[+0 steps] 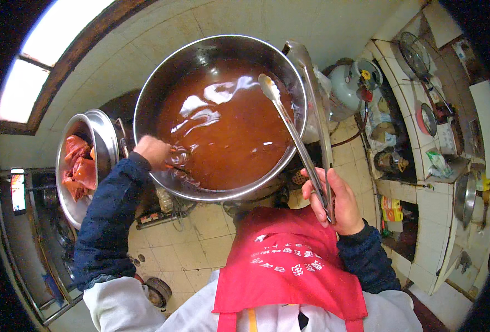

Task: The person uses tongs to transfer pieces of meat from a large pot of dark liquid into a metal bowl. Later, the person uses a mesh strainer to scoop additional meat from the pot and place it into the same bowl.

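A large round steel pot of brown liquid stands before me. At its left inside edge, my left hand is closed on something thin and dark that reaches into the liquid; its kind cannot be made out. My right hand grips long metal tongs near the hinge end, right of the pot. One arm of the tongs extends over the pot with its scalloped tip above the liquid, while the other lies outside the rim. Left of the pot, a steel bowl holds several reddish-brown pieces of meat.
A gas cylinder with a hose stands on the tiled floor beyond the pot to the right. A tiled counter along the right bears a wire strainer and other kitchenware. A metal rack is at the left.
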A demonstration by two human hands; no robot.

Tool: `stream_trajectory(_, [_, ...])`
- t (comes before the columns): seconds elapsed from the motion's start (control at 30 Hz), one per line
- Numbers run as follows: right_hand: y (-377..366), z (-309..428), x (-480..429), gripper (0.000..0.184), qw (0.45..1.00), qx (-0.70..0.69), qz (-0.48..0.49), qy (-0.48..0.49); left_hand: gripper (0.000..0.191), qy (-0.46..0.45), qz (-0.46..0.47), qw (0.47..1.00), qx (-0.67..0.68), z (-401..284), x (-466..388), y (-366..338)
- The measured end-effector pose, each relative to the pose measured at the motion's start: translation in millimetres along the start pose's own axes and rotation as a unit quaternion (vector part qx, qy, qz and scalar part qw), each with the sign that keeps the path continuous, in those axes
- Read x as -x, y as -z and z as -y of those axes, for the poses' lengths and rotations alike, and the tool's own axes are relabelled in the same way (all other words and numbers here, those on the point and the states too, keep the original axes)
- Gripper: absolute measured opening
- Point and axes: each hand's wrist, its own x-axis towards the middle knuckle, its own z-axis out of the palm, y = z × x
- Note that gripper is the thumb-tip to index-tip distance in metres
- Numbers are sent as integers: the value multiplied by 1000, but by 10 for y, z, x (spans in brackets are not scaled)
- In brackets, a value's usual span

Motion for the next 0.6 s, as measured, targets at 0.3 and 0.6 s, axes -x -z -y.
stream_trajectory(0.3, [85, -67, 44, 58, 998, -42, -47, -17, 41, -42, -66, 990, 118, -617, -330, 35])
stream_trajectory(0.6, [77, -48, 33, 64, 999, 0, -41, -3, 56, -43, -136, 956, 255, -932, -708, 44])
